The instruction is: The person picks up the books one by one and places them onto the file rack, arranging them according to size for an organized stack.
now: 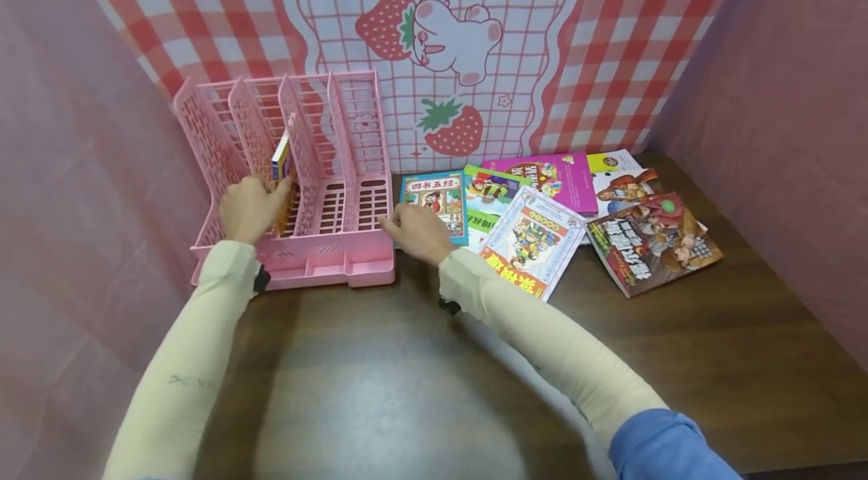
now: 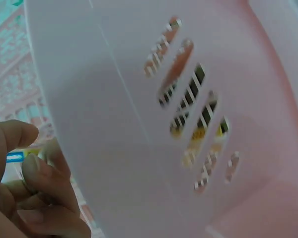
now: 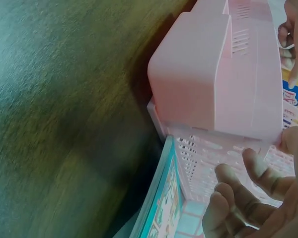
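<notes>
A pink plastic book rack (image 1: 291, 269) with several upright compartments stands at the left. In its second compartment from the left is a slim upright book (image 1: 281, 152), its cover yellow and blue in the right wrist view. My left hand (image 1: 251, 209) pinches the near edge of this book, thumb on its right side; most of the book is hidden. My right hand (image 1: 420, 230) is at the rack's front right corner, its thumb touching the rim (image 3: 281, 139) in the right wrist view. Its other fingers are loosely bent. Beside it a blue-edged book (image 1: 453, 194) leans near the rack.
Right of the rack, several books overlap on the brown table (image 1: 380, 382): a green one (image 1: 491, 190), a pink one (image 1: 576, 182), a light blue-bordered one (image 1: 536, 239) and a brown one (image 1: 654, 246). A strawberry-patterned cloth (image 1: 441, 43) hangs behind; pink curtains flank both sides.
</notes>
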`<control>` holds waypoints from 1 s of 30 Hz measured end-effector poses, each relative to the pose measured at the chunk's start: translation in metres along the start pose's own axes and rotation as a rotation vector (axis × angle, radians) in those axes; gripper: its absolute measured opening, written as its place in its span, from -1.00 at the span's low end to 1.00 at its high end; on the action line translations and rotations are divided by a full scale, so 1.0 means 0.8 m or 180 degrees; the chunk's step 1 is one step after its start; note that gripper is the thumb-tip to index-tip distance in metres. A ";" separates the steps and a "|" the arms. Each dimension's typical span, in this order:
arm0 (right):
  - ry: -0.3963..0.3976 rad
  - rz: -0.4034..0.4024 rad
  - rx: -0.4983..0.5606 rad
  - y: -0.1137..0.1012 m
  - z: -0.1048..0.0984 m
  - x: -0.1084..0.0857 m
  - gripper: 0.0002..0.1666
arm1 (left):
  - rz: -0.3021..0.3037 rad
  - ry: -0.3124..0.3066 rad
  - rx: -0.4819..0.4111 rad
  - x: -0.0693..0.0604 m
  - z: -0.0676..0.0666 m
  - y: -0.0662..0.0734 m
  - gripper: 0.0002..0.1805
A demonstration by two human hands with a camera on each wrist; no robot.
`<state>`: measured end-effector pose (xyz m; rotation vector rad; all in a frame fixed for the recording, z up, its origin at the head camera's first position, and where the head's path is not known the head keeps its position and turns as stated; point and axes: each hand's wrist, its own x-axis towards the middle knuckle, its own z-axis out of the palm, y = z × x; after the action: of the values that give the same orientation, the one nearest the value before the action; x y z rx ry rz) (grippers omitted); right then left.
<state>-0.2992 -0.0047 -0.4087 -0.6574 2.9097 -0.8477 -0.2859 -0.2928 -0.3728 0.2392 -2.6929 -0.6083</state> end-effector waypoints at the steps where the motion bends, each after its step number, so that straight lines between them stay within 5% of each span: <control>1: 0.0008 -0.0003 0.0004 0.001 0.000 0.000 -0.53 | 0.0028 -0.0030 -0.0072 -0.002 0.001 0.002 -0.34; 12: 0.0206 -0.0367 -0.0154 0.011 -0.011 0.000 -0.53 | 0.0877 -0.0478 -0.0889 -0.027 0.041 0.064 -0.48; 19: 0.0197 -0.0472 -0.0446 0.032 -0.023 -0.002 -0.46 | 0.1017 -0.0639 -0.1040 -0.039 0.064 0.090 -0.34; 30: 0.0291 -0.0228 -0.0298 0.082 -0.056 -0.022 -0.53 | 0.1406 -0.0673 -0.1018 -0.055 0.093 0.134 -0.36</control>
<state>-0.3155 0.0746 -0.4060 -0.7536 3.0407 -0.7721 -0.2832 -0.1581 -0.4014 -0.5156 -2.6572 -0.9431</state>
